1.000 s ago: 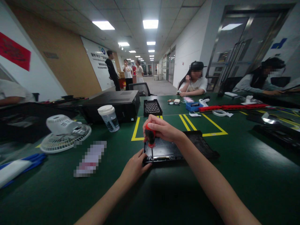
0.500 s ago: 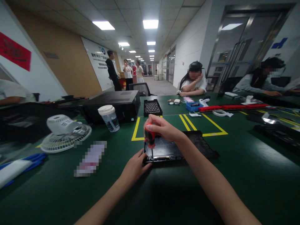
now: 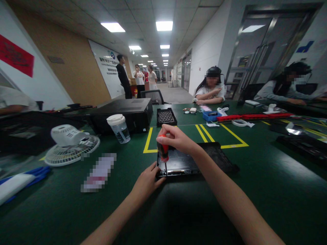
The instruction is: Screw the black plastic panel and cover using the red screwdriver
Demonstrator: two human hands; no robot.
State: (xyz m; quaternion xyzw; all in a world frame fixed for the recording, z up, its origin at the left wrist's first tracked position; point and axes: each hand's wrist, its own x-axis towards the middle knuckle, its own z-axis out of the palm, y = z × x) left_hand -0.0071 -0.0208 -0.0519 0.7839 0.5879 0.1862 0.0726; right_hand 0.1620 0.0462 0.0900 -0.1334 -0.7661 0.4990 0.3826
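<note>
A green table spreads beneath my grip. Beyond it, to the left, sits a black box-shaped case. Below my right hand lies a black panel, its near left corner pinched by my left hand. My right hand clasps a red-and-black screwdriver, whose shaft points down at that corner.

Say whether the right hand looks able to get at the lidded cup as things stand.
Probably not: the right hand grips the screwdriver, its shaft down at the near left corner of the black panel; it would likely have to release that before grasping the lidded cup.
</note>
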